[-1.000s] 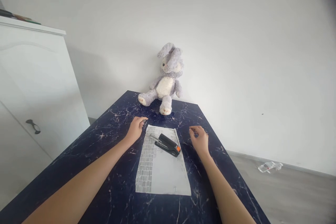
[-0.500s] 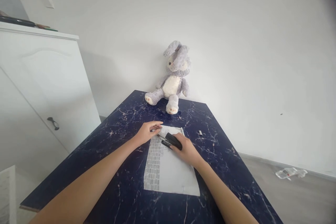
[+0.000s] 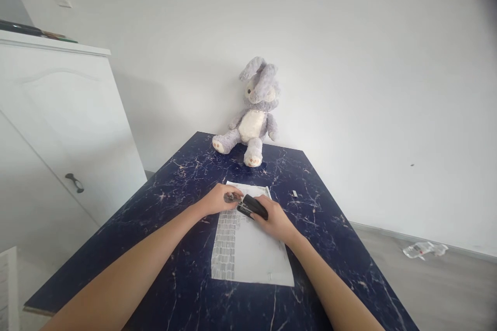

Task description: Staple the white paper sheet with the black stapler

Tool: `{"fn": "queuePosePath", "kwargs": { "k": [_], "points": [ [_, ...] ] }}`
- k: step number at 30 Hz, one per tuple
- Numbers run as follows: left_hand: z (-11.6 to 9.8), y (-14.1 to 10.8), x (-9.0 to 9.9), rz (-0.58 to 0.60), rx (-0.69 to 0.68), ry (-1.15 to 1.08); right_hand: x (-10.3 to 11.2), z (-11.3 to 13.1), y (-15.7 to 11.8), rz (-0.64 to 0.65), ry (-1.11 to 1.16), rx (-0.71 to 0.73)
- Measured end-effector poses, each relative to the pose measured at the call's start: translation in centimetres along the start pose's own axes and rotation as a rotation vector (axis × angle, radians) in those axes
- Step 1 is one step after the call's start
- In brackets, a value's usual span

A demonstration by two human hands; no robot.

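Note:
A black stapler (image 3: 255, 207) is in my right hand (image 3: 276, 217), with the fingers wrapped round its rear. Its front end points left, its jaws are apart, and a bit of bright metal shows there. My left hand (image 3: 217, 199) is right at that front end, fingers and thumb curled together. A dark greyish patch shows between those fingers; I cannot make out what they hold. Beneath both hands lies a white sheet of paper (image 3: 260, 256) with rows of grey block marks along its left side.
The sheet lies on a dark blue marbled table (image 3: 186, 289). A grey plush rabbit (image 3: 252, 124) sits at the far edge against the wall. A small white piece (image 3: 294, 194) lies right of the paper. A white cabinet (image 3: 58, 114) stands left; clear plastic (image 3: 423, 250) lies on the floor.
My left hand has moved slightly right, closer to the stapler's front. The long metal piece that stuck out of the stapler now shows much less. The view has shifted slightly.

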State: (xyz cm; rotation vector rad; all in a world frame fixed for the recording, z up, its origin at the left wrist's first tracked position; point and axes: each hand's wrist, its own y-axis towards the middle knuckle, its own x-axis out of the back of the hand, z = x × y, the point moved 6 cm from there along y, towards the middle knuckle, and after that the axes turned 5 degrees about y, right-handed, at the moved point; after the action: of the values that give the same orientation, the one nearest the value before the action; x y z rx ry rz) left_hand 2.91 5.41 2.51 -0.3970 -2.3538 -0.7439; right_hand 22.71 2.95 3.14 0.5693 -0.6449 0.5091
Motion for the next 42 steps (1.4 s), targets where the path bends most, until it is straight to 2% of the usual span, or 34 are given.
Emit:
{"fn": "queuePosePath", "kwargs": {
  "k": [22, 31, 35, 42],
  "points": [
    [-0.2, 0.2, -0.4, 0.052, -0.011, -0.001, 0.0, -0.2, -0.2, -0.004, 0.006, -0.007],
    [-1.1, 0.2, -0.2, 0.049, -0.118, -0.011, 0.1, -0.3, -0.2, -0.014, 0.020, -0.017],
    [-0.9, 0.1, 0.0, 0.066, -0.111, -0.027, 0.8, -1.2, -0.3, -0.046, 0.039, -0.065],
    [-0.5, -0.3, 0.1, 0.134, -0.050, -0.149, 3.5, -3.2, -1.0, -0.093, 0.165, -0.088]
  ]
}}
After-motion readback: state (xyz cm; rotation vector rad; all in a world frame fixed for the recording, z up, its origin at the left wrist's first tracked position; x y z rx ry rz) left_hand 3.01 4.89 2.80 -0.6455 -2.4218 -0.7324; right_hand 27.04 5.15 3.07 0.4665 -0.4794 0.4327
